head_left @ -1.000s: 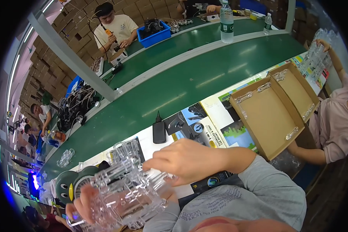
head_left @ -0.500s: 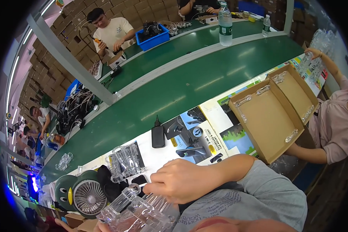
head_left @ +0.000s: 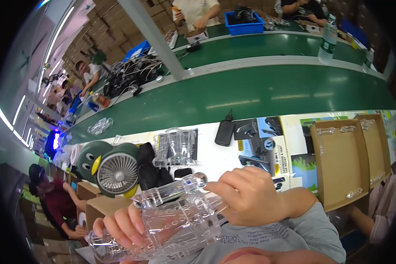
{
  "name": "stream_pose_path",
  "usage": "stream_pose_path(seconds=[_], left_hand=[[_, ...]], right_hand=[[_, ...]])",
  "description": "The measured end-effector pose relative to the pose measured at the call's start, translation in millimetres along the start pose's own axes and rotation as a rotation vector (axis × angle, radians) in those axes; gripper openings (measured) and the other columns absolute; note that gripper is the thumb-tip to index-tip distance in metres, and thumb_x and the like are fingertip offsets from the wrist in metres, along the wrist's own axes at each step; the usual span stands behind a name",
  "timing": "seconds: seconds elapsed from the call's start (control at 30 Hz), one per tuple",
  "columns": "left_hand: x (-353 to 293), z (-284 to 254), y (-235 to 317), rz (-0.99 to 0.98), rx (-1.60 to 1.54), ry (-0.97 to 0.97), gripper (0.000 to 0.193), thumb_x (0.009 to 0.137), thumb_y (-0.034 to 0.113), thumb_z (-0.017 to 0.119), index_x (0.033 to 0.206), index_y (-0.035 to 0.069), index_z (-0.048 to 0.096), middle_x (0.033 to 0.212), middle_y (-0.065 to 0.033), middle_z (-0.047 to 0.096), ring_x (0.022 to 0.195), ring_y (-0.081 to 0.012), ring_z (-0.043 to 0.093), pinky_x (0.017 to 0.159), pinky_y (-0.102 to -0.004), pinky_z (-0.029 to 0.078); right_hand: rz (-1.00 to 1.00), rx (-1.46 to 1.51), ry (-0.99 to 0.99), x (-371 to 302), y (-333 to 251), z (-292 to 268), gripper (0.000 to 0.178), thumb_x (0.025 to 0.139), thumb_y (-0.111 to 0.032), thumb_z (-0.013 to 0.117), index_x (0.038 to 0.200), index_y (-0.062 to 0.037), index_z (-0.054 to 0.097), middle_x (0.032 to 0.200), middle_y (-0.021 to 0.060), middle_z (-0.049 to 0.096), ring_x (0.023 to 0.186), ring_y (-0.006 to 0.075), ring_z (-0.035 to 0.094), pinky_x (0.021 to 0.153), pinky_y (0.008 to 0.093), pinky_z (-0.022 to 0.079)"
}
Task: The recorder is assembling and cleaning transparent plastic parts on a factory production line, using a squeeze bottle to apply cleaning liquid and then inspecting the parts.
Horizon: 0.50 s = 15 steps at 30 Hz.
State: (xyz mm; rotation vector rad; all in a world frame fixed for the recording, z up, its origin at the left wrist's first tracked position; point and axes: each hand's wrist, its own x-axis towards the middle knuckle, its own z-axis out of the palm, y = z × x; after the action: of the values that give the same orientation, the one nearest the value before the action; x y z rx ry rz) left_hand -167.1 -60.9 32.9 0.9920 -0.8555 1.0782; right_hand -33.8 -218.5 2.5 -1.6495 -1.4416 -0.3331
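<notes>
In front of my body I hold a bundle of clear plastic parts, with ribbed tubular sections and a rounded knob at the upper end. My left hand is wrapped round its lower left side, the fingers curled over the top. At the other end is my right hand, closed, with its fingertips against the parts beside the knob; its thumb is partly hidden. More clear plastic parts stand on the white tabletop just beyond, next to a small black object.
A green fan and a black pouch stand left of centre. A black power bank lies by printed boxes. To the right are cardboard trays with small clear parts. The green conveyor runs behind; co-workers sit around.
The view has swung to the left, so the table things appear farther right. Both hands and the clear parts show higher, and the fingers of my left hand have come into sight.
</notes>
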Motion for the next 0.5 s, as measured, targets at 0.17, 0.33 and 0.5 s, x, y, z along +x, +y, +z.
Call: stream_pose_path(seconds=[0.17,0.33,0.5], left_hand=[[-1,5,-8,0.132,0.073,0.041,0.062,0.063,0.02,0.081,0.107,0.007,0.039,0.073,0.0018,0.053,0.065,-0.0078,0.054,0.065,-0.0225,0.043],[0,12,-20,0.244,0.026,0.015,0.05,0.076,0.02,0.07,0.108,0.005,0.035,0.073,-0.0059,0.056,0.065,-0.0171,0.059,0.064,-0.0296,0.051],[0,19,-25,0.294,0.015,0.067,0.05,0.078,0.022,0.068,0.111,0.005,0.035,0.073,-0.006,0.056,0.063,-0.0173,0.059,0.065,-0.0303,0.05]], right_hand=[[-0.003,-0.001,-0.015,-2,2,-1,0.028,0.049,-0.003,0.061,0.077,-0.0083,0.06,0.064,0.0017,0.052,0.054,0.0188,0.054,0.048,0.0306,0.039],[-0.009,0.035,-0.079,0,1,-13,0.027,0.051,0.0,0.061,0.077,-0.0086,0.06,0.065,0.0019,0.051,0.055,0.0194,0.054,0.049,0.0311,0.04],[0.005,-0.016,-0.081,1,-2,-19,0.028,0.05,0.0,0.062,0.077,-0.0073,0.06,0.068,0.004,0.052,0.058,0.0209,0.053,0.05,0.0329,0.039]])
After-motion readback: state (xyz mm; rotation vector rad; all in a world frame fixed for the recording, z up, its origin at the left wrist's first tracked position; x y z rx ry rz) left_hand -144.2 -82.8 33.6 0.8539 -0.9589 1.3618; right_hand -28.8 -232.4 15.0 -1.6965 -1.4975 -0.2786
